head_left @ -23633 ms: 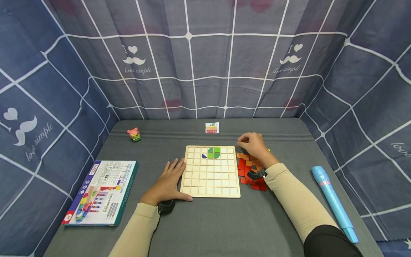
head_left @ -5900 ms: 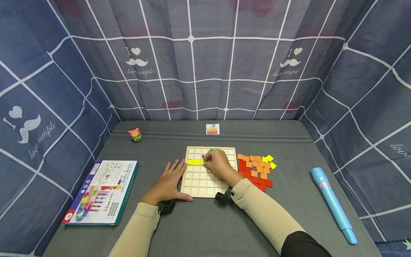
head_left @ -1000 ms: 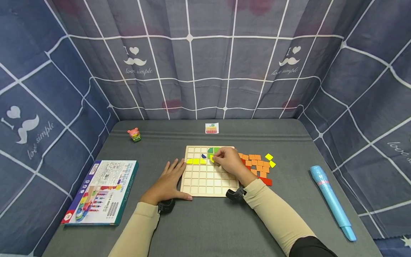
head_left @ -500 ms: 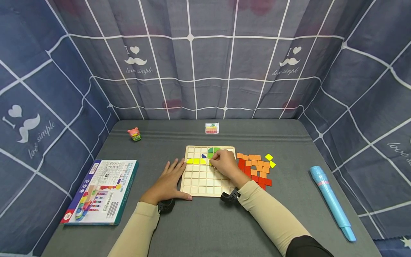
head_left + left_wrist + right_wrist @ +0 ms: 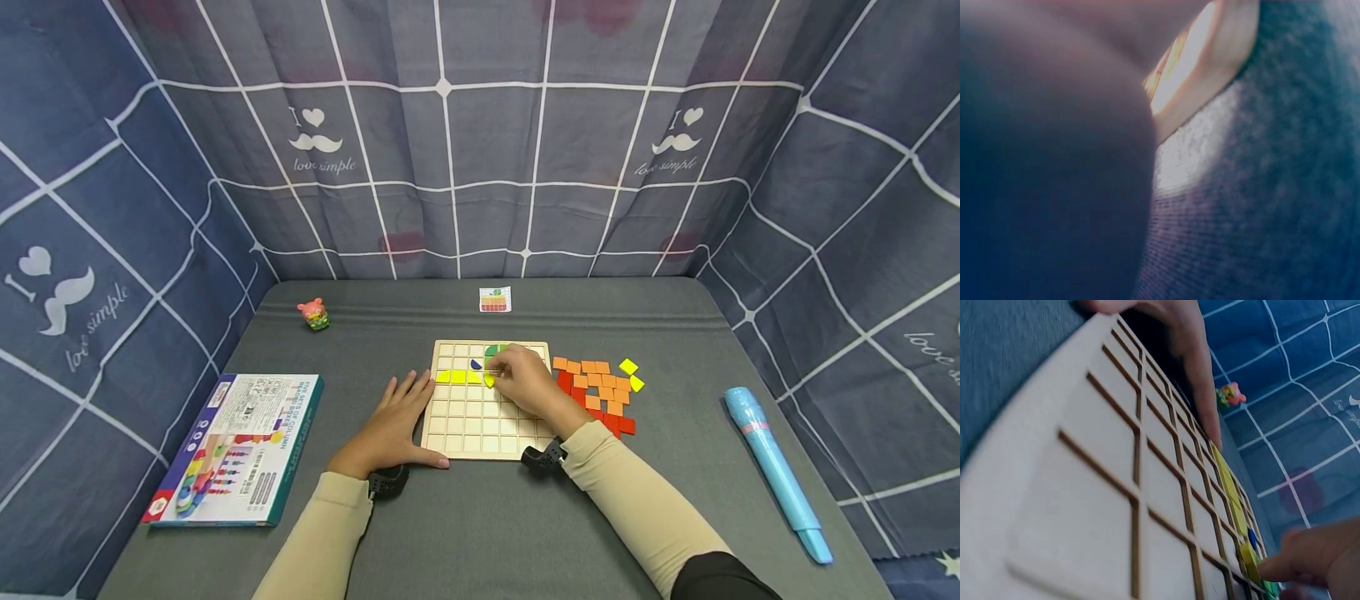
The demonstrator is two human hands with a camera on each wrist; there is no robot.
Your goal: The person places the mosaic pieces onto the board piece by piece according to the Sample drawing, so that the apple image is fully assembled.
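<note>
Surroundings: a grey cloth table (image 5: 480,533) walled in by blue checked fabric; a boxed set (image 5: 236,450) lies at the left, a blue marker-like tube (image 5: 776,471) at the right, a small pink toy (image 5: 312,314) and a pattern card (image 5: 495,298) at the far edge.
Board: the wooden grid board (image 5: 480,421) lies flat in the middle, with three yellow tiles (image 5: 457,377) seated in its third row, a blue piece (image 5: 476,364) and green pieces (image 5: 493,353) above them.
Right hand: the right hand (image 5: 525,383) pinches a yellow tile (image 5: 490,379) at its fingertips (image 5: 1285,569), just right of the seated yellows; the tile looks tilted, not yet flat in its cell.
Left hand: the left hand (image 5: 393,421) lies flat, fingers straight, against the board's left edge; its wrist view is blurred.
Loose pile: orange, red and two yellow tiles (image 5: 600,392) lie right of the board.
Risk of misfit: the tile may catch on a grid rib and sit crooked if pressed while tilted.
Risk of knock: the fingers crowd the green pieces and could nudge them out.
Risk of slide: a sideways push could shift the board if the bracing palm lifts.
</note>
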